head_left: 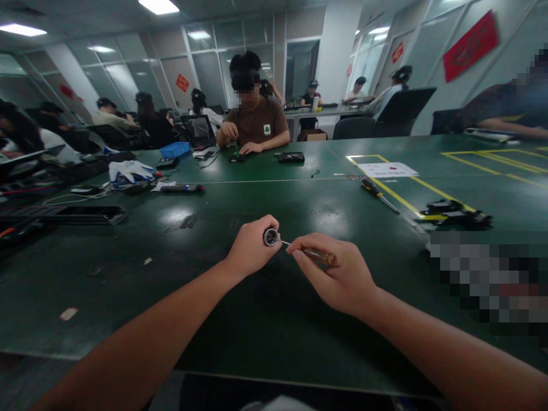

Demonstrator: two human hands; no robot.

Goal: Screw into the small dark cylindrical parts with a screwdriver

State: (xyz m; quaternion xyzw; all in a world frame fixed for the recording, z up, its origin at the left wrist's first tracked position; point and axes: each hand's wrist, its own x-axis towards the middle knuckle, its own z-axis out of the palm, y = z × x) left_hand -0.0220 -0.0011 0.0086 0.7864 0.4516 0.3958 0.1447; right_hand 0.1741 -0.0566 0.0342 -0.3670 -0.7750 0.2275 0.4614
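Note:
My left hand (252, 246) is closed around a small dark cylindrical part (270, 237), whose round metallic-rimmed end faces me; most of its body is hidden in the fist. In my right hand (338, 274) is a screwdriver (317, 255) with a see-through amber handle, gripped between thumb and fingers. Its thin shaft points left, and the tip reaches the rim of the cylindrical part; whether it sits inside cannot be made out. Both hands are above the green table (205, 319).
At the right lie a yellow-black screwdriver (379, 195), a paper sheet (387, 169) and black parts (456, 214). White-blue gloves (131, 172), a pen-like tool (182, 188) and a long black housing (64, 214) are at the left. A person (254, 117) works across the table.

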